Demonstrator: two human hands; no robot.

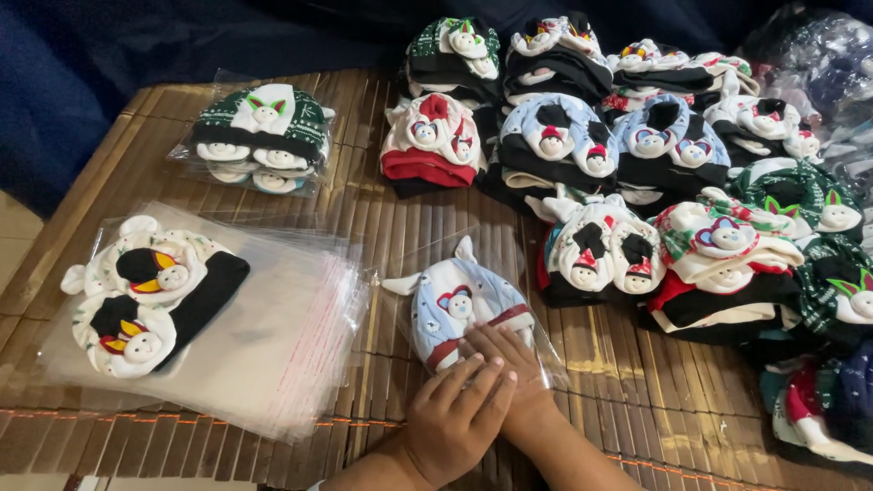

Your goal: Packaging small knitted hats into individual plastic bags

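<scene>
A light blue baby hat set (459,305) with a bear face lies inside a clear plastic bag (536,300) on the bamboo mat (627,391). Both my hands press flat on the bag's near end. My left hand (455,418) lies palm down, partly over my right hand (509,364), whose fingers rest on the hat's red-trimmed edge. Neither hand grips anything; the fingers are spread.
A stack of empty clear bags (282,355) lies left, with a white and black hat set (145,300) on it. A bagged green set (259,136) sits behind. Several piles of unbagged hat sets (637,182) fill the right and back.
</scene>
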